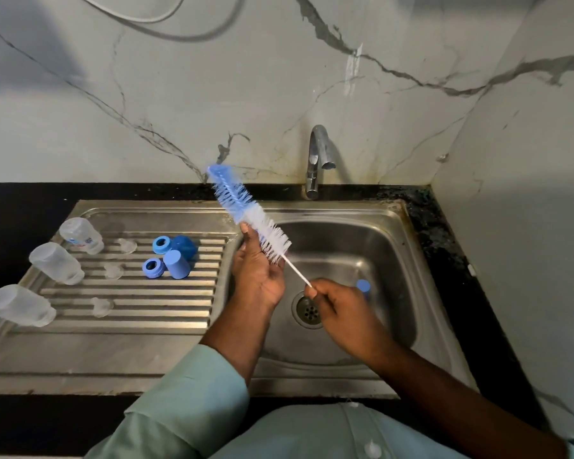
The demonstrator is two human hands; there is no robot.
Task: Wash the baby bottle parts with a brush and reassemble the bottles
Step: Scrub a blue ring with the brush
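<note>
A long bottle brush (246, 207) with blue and white bristles slants over the sink's left rim. My right hand (338, 309) pinches the thin white handle end. My left hand (257, 273) lies open against the white bristles, fingers straight. Three clear bottle bodies (82, 235), (56, 263), (20, 305) stand upside down along the drainboard's left edge. Three clear nipples (126, 245), (113, 270), (101, 306) sit beside them. Two blue rings (161, 244), (153, 268), a blue cap (176, 264) and a darker blue cap (184, 246) are grouped mid drainboard. Another blue cap (363, 287) lies in the basin, partly behind my right hand.
The steel sink basin (371, 246) has a drain (307, 309) at its middle and a chrome tap (317, 160) behind it, with no water running. The ribbed drainboard (146, 319) lies to the left. Black counter (20, 200) surrounds the sink; marble walls stand behind and to the right.
</note>
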